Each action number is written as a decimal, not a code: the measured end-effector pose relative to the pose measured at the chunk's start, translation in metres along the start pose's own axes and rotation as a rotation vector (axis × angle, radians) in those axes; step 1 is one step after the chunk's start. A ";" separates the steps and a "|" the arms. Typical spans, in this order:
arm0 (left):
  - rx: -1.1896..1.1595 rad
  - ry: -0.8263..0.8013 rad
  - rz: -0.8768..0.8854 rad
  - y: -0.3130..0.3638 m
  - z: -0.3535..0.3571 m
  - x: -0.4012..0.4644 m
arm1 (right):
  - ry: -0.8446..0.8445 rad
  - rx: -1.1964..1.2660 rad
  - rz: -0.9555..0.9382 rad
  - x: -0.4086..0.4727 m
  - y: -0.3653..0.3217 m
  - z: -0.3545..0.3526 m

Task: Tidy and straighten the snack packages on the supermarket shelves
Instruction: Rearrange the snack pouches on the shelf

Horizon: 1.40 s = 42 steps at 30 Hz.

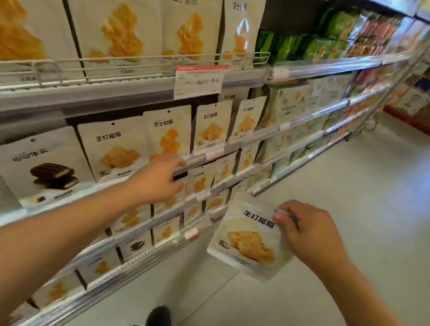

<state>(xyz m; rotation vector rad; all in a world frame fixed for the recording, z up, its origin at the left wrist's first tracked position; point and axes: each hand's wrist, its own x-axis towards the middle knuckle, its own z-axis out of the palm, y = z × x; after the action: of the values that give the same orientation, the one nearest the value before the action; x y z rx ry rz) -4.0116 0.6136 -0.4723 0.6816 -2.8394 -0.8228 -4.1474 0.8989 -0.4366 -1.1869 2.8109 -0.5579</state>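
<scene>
Closest to the viewer, a black shoe [158, 320] stands on the pale tiled floor [333, 227], below and between the two bare forearms. Up and to the right of it, the right hand [307, 232] pinches the top edge of a white, flat snack pouch printed with pale yellow biscuits [248, 239], thumb on the front and fingers curled behind, holding it in the air clear of the shelves. Further left and higher, the left hand [158, 177] reaches to the grey metal shelf edge [195, 161]; its fingers are loosely extended and touch the rail, gripping nothing. Just above that hand stands a white pouch with orange crackers [168, 134], and to the hand's left are a white pouch with square yellow biscuits [113, 147] and a white pouch showing dark chocolate sandwich biscuits [42, 167]. Above them, beyond a wire guard rail [139, 63], larger white pouches [118, 14] stand in a row, with a red-topped price label [199, 81]. Far beyond the right hand, green packets [311, 46] blur into the distance.
</scene>
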 end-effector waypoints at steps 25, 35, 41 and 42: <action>0.102 0.466 -0.393 -0.027 -0.010 0.186 | -0.198 0.089 -0.484 0.274 0.039 0.028; 0.033 0.761 -0.454 0.032 -0.001 0.143 | -0.388 0.110 -0.703 0.328 0.057 0.046; 0.075 0.788 -0.622 0.040 0.016 0.106 | -0.458 0.085 -0.850 0.347 0.034 0.052; 0.076 0.791 -0.647 0.039 0.017 0.099 | -0.456 0.066 -0.879 0.349 0.027 0.054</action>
<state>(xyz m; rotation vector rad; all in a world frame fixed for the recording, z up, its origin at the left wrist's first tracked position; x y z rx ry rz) -4.1190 0.6073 -0.4680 1.5570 -1.9412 -0.3542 -4.4030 0.6552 -0.4608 -2.1732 1.7944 -0.3199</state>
